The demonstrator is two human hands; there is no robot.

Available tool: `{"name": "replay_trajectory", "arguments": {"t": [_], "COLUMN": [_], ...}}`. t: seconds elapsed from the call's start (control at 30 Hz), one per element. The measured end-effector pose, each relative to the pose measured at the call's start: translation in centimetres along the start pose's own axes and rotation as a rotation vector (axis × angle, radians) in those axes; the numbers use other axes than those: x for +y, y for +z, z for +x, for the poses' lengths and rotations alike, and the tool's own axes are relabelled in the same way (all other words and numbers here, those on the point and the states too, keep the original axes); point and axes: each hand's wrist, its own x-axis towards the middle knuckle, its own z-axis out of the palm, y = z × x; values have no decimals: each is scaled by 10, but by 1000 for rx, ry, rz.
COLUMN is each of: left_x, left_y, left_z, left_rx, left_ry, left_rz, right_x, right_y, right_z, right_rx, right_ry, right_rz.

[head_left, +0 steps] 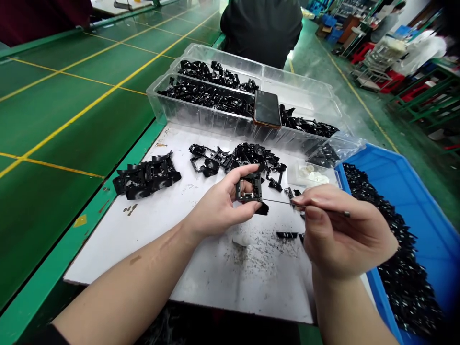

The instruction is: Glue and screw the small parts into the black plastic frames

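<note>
My left hand (230,199) grips a small black plastic frame (259,188) by its edges, thumb below and index finger above. Held in my right hand (345,230) is a thin dark metal rod (278,201), pinched between thumb and fingers. Its far tip meets the right side of the frame; whether it enters the part I cannot tell. Just beyond the frame lies a loose pile of black plastic parts (253,155). A narrow black strip (286,235) rests on the white board below the rod.
Black assemblies (147,176) stand at the board's left. A clear divided bin (208,112) of black parts runs along the back, with a phone (267,108) on its edge. At right is a blue bin (381,177) of small black pieces. A person (261,28) sits beyond.
</note>
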Motion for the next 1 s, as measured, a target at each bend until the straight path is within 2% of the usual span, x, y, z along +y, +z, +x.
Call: {"name": "replay_trajectory", "arguments": {"t": [0.13,0.5,0.6,0.67,0.77,0.83,0.9,1.0], "left_x": [0,-2,-2,-1,1,3,4,1], "left_y": [0,0,0,-1,-2,-2,-1,-1], "left_z": [0,0,0,0,-1,-3,-4,-5], "left_rx": [0,-24,-16,-9,-1,8,12,-3], "left_ry": [0,28,19,19,29,43,42,4], "left_rz": [-15,-24,-3,23,101,180,267,360], "right_x": [2,0,-1,2,16,33,52,77], "right_y": [3,1,3,3,-5,-15,-27,-43], "right_z": [0,-1,0,4,12,16,16,10], "right_rx": [23,-46,17,128,348,438,437,347], "right_ry": [-16,-15,-20,7,51,87,180,350], "right_rz": [29,53,89,100,25,-85,-224,-424]}}
